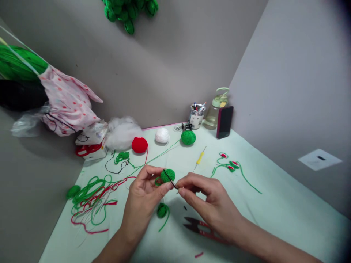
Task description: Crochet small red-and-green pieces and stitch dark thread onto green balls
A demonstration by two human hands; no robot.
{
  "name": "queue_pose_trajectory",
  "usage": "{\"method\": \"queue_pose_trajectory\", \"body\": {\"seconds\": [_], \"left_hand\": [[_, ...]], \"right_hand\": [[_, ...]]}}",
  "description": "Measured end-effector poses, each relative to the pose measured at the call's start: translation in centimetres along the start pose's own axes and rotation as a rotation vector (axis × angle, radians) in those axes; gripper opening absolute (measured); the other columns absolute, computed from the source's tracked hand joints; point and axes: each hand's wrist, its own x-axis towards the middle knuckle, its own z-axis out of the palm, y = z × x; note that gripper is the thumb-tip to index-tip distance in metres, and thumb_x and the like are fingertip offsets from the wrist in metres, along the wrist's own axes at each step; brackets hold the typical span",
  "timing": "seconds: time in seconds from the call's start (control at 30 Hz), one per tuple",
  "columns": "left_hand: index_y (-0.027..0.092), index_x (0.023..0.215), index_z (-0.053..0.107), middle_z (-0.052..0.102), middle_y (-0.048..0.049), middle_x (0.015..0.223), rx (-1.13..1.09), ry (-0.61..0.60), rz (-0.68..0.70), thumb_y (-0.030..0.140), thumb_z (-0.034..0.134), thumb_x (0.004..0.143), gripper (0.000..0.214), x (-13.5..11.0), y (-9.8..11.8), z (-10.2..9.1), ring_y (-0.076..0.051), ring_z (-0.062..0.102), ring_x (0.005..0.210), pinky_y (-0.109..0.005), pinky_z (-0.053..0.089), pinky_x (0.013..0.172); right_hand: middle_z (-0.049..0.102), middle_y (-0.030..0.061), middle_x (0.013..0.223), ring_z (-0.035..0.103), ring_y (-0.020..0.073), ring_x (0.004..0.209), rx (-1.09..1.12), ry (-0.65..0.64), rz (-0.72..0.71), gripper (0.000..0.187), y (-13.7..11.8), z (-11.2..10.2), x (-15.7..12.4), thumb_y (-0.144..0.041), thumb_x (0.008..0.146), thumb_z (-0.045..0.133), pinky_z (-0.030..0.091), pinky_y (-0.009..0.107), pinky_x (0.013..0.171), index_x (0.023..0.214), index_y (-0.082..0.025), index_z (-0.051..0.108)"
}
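Observation:
My left hand [146, 191] is closed around a small green crocheted piece [168, 175], pinched between thumb and fingers. A black strand of yarn [170, 178] runs across the front of that piece. The fingertips of my right hand [208, 195] pinch the strand's end, just right of the piece; whether a needle is there too I cannot make out. Below my hands lies another small green crocheted piece [162, 210] with a green tail. Red-handled thread snips [200, 227] rest partly under my right hand.
Loose green, red and white yarn [93, 201] lies at left. Red [139, 145], white [162, 135] and green yarn balls [188, 137] stand at the back, near white stuffing [123, 133]. A yellow-handled crochet hook [201, 157], small crocheted pieces [231, 166], bottle [215, 111] and phone [225, 122] are on the right.

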Motion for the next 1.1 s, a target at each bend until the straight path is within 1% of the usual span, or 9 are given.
{"method": "queue_pose_trajectory", "body": {"seconds": [0.17,0.3,0.43,0.63,0.73,0.87,0.9,0.97,1.1], "left_hand": [[0.022,0.089,0.067,0.072,0.0039,0.081,-0.018,-0.015,-0.011,0.019,0.084,0.078,0.021,-0.2,-0.6,-0.1,-0.010,0.065,0.076,-0.019,0.050,0.071],[0.023,0.089,0.066,0.071,0.0053,0.082,-0.053,0.016,-0.072,0.023,0.084,0.078,0.021,-0.4,-1.4,-0.3,-0.009,0.062,0.077,-0.018,0.048,0.072],[0.024,0.088,0.066,0.069,0.0058,0.081,-0.034,0.041,-0.059,0.025,0.084,0.079,0.020,-0.6,-1.9,0.0,-0.009,0.062,0.076,-0.019,0.048,0.072],[0.023,0.085,0.066,0.068,0.0039,0.078,0.138,0.086,0.019,0.023,0.082,0.078,0.018,-0.5,-1.8,0.4,-0.012,0.064,0.075,-0.022,0.050,0.070],[0.025,0.093,0.068,0.071,0.0015,0.090,0.207,0.120,0.077,0.021,0.081,0.077,0.021,-0.5,-2.0,0.2,-0.015,0.066,0.087,-0.024,0.053,0.077],[0.026,0.098,0.072,0.069,0.0000,0.092,0.303,0.054,0.195,0.020,0.078,0.081,0.020,-0.4,-2.6,-0.1,-0.016,0.067,0.088,-0.026,0.054,0.080],[0.025,0.098,0.073,0.068,-0.0005,0.091,0.323,0.030,0.210,0.020,0.077,0.082,0.018,-0.4,-2.8,-0.1,-0.017,0.067,0.087,-0.027,0.054,0.080],[0.024,0.099,0.074,0.067,-0.0017,0.092,0.348,0.004,0.195,0.020,0.076,0.083,0.016,-0.2,-3.0,0.0,-0.018,0.067,0.089,-0.028,0.054,0.081],[0.024,0.101,0.074,0.067,-0.0026,0.097,0.361,-0.031,0.131,0.021,0.075,0.085,0.017,0.0,-3.1,0.0,-0.019,0.066,0.092,-0.029,0.052,0.083]], "right_hand": [[0.063,-0.0023,0.069,0.053,0.0104,0.063,0.078,-0.018,0.002,0.013,0.1,0.3,0.0,-0.022,0.094,0.060,0.043,0.021,0.061,0.086,-0.018,0.070],[0.065,-0.0012,0.074,0.055,0.0110,0.066,0.070,0.037,-0.060,0.013,1.0,0.8,0.2,-0.020,0.094,0.062,0.044,0.022,0.064,0.082,-0.018,0.068],[0.062,-0.0020,0.069,0.054,0.0114,0.064,0.102,0.078,-0.040,0.015,1.5,1.2,0.1,-0.021,0.092,0.063,0.044,0.022,0.062,0.077,-0.019,0.064],[0.057,-0.0036,0.066,0.052,0.0111,0.061,0.270,0.044,0.152,0.013,1.6,1.2,0.3,-0.025,0.089,0.066,0.043,0.023,0.059,0.079,-0.019,0.061],[0.058,-0.0039,0.070,0.057,0.0111,0.064,0.405,-0.027,0.266,0.013,1.6,0.8,0.9,-0.026,0.086,0.069,0.046,0.023,0.063,0.086,-0.018,0.059],[0.062,-0.0028,0.075,0.062,0.0124,0.071,0.512,-0.115,0.323,0.016,1.5,-0.1,1.4,-0.025,0.087,0.069,0.049,0.025,0.071,0.089,-0.019,0.054],[0.062,-0.0022,0.076,0.063,0.0133,0.073,0.487,-0.131,0.311,0.015,1.4,-0.4,1.4,-0.024,0.089,0.067,0.050,0.026,0.072,0.089,-0.019,0.053],[0.064,-0.0001,0.081,0.064,0.0155,0.078,0.286,-0.137,0.231,0.009,1.5,-0.9,1.4,-0.022,0.094,0.060,0.050,0.028,0.074,0.089,-0.020,0.054],[0.068,0.0061,0.098,0.063,0.0200,0.093,-0.254,-0.032,-0.096,0.010,1.8,-1.6,1.4,-0.022,0.100,0.056,0.047,0.035,0.085,0.096,-0.021,0.065]]}}
